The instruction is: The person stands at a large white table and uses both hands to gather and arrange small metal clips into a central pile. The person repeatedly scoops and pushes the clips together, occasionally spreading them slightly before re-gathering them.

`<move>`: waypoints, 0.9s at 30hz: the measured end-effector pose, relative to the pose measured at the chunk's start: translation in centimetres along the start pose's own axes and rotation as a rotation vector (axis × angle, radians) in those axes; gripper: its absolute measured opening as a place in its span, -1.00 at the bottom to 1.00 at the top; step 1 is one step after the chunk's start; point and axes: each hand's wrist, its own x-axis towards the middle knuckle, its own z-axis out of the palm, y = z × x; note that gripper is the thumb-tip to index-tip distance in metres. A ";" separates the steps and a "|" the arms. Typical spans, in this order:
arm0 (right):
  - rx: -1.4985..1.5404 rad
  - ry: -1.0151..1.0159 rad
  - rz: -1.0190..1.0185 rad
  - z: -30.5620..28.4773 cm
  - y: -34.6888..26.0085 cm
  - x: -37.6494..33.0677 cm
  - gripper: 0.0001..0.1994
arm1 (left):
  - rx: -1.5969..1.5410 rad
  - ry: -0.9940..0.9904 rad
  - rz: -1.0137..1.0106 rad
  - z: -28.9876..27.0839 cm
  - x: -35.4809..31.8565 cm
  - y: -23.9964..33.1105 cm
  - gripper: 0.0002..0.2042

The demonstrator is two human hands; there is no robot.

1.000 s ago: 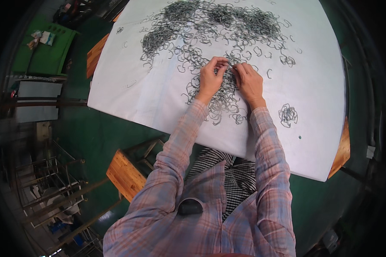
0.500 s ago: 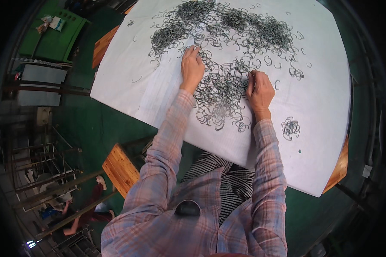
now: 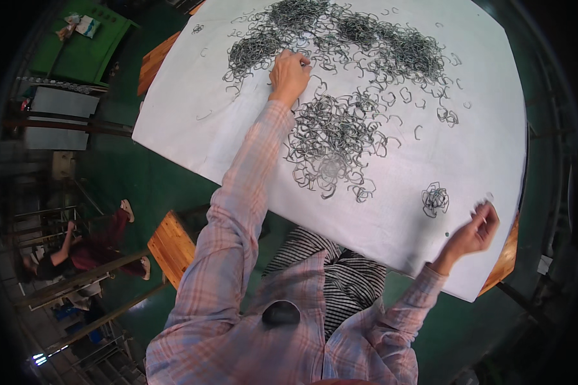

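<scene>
Many small, dark C-shaped wire rings lie on a white-covered table. A loose heap of wire rings (image 3: 336, 131) is near me, and a larger, darker bank of rings (image 3: 359, 31) spreads along the far side. My left hand (image 3: 290, 76) is between them, its fingers bent and closed around what looks like a dark wire ring at the fingertips. Off to the right, my right hand (image 3: 474, 232) hovers above the table's near right corner. Its fingers are curled together and a little blurred; a faint pale smear shows by the tips, too unclear to name.
A small separate cluster of wire rings (image 3: 435, 199) lies left of my right hand, with a tiny green bit (image 3: 447, 235) below it. Wooden stools (image 3: 172, 249) stand around the table (image 3: 192, 122). At the lower left another person (image 3: 96, 247) is near metal frames.
My right hand has left the near heap and swung right and toward me, to the table's corner. My left hand has shifted slightly farther away. The person at the left has moved.
</scene>
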 end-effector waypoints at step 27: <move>-0.518 -0.069 0.121 -13.1 12.5 1.1 -0.82 | -0.371 -0.229 0.412 -2.4 -21.9 16.9 -0.77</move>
